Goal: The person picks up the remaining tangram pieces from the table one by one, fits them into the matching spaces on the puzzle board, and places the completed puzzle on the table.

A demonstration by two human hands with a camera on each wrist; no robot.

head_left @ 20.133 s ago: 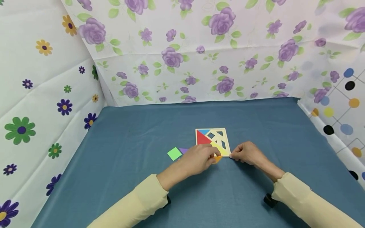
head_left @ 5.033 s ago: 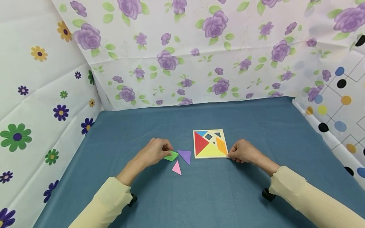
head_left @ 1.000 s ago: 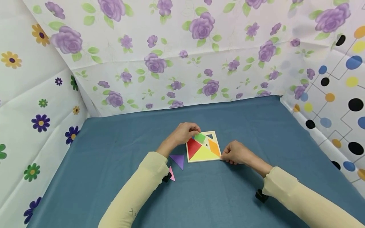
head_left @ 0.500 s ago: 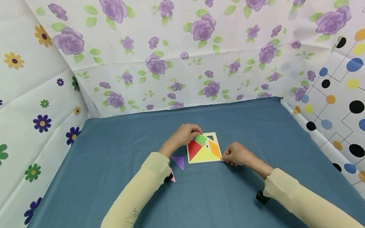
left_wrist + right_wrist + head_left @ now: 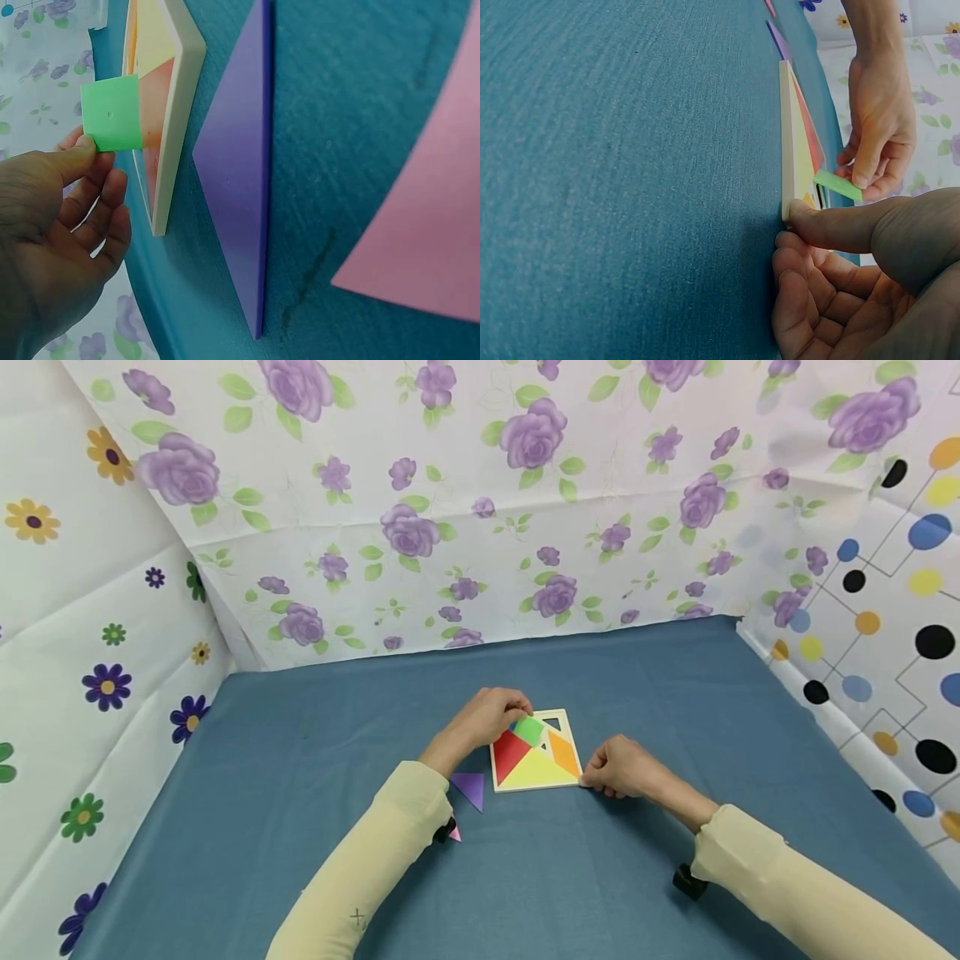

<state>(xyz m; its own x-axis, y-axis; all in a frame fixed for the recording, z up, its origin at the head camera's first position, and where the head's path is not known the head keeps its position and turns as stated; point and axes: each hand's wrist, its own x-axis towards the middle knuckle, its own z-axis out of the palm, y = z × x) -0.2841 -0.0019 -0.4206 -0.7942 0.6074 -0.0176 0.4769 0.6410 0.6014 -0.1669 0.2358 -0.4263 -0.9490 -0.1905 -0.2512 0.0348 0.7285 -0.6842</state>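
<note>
My left hand (image 5: 487,717) pinches a green square tangram piece (image 5: 111,114) between thumb and fingers, tilted over the upper part of the tangram tray (image 5: 517,790). In the tray lie a red triangle (image 5: 510,752), a yellow triangle (image 5: 538,771) and an orange parallelogram (image 5: 564,752); a bit of blue shows beside the left fingertips. An uncovered cutout remains visible at the tray's upper right. My right hand (image 5: 621,766) grips the tray's near right corner, thumb on top, as the right wrist view shows.
A purple triangle (image 5: 470,789) lies on the blue cloth (image 5: 585,868) left of the tray. Nearer me is a pink triangle (image 5: 427,217), mostly hidden by the left sleeve in the head view. Patterned sheets (image 5: 420,585) stand around the back and sides.
Since five seconds ago, my left hand has carried the green square from the cloth to above the tray. Over the last second it barely shifts. My right hand stays at the corner.
</note>
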